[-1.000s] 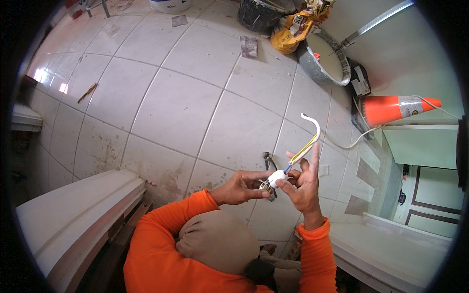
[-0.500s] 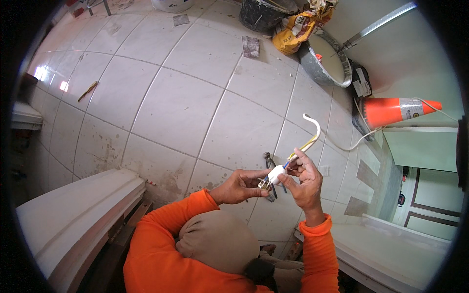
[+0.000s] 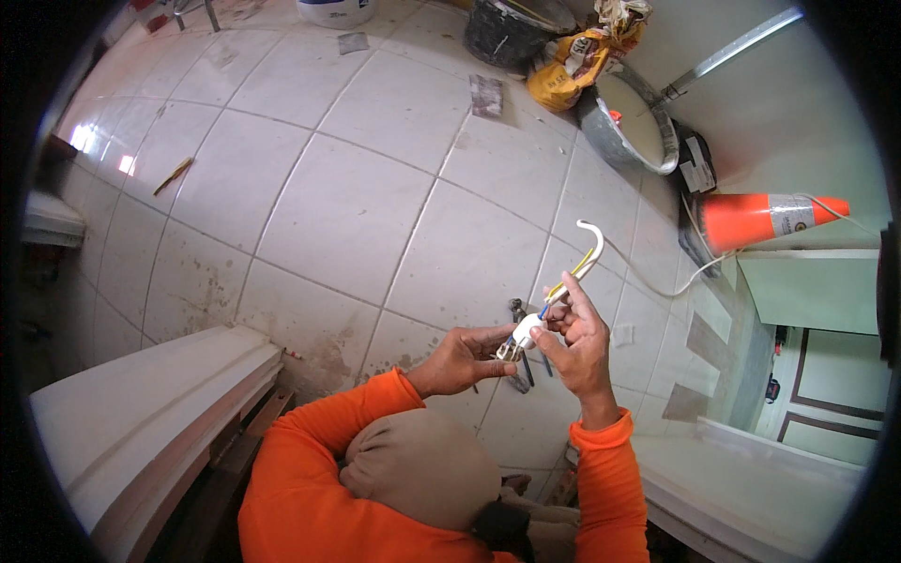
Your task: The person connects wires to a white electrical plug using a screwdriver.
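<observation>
through the head camera i have both hands right of the lower centre of the frame, bare below orange sleeves [image 3: 608, 469], turned toward one another above the pale tiled floor [image 3: 328, 206]. the left hand [image 3: 458, 361] is closed to a pinch, thumb and fingers on a small metal-pronged piece [image 3: 509, 351]. the right hand [image 3: 579, 342] is partly curled, its thumb and fingertips closed on a white plastic housing [image 3: 530, 331] that sits right up against the metal piece, tilted toward the upper right (i can't make out from here whether the two are joined). one finger of that hand reaches up beside a white cable [image 3: 595, 246], whose far end hooks over to the left. a blue wire [image 3: 543, 311] shows at the housing's upper end, and a yellow wire [image 3: 557, 290] runs along the cable. on the floor below, partly hidden by the hands, i see dark tools [image 3: 516, 307] of a kind i can't tell. well apart, at the right of the frame, an orange cone [image 3: 737, 222] lies on its side; toward the upper right i have a dark bucket [image 3: 502, 38], a yellow bag [image 3: 563, 80] and a grey tub [image 3: 601, 127].
</observation>
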### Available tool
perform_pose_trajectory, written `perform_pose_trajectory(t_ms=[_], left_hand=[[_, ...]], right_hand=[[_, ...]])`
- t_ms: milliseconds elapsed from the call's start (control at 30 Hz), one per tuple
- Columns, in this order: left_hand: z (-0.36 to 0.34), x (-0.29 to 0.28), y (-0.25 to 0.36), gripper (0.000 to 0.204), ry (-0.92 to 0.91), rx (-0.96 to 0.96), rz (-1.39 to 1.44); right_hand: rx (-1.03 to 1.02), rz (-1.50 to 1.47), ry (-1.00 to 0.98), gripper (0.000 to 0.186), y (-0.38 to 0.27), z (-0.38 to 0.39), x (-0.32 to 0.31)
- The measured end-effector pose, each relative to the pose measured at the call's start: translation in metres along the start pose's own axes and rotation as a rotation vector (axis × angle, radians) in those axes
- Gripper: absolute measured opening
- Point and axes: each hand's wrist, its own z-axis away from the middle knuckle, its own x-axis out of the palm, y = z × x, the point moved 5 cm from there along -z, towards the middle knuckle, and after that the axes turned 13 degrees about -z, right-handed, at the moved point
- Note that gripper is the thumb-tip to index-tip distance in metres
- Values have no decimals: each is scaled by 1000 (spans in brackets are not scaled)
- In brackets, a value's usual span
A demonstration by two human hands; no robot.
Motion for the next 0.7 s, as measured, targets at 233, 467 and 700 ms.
perform_pose_trajectory(t_ms=[233,467,700], left_hand=[[1,-6,-6,64,-4,-59,-3],[3,-7,1,64,97,1,-91],[3,-10,-7,57,48,6,-22]], right_hand=[[-10,-17,27,83,8,3,1],[5,-53,34,82,7,1,6],[-25,5,86,76,17,2,7]])
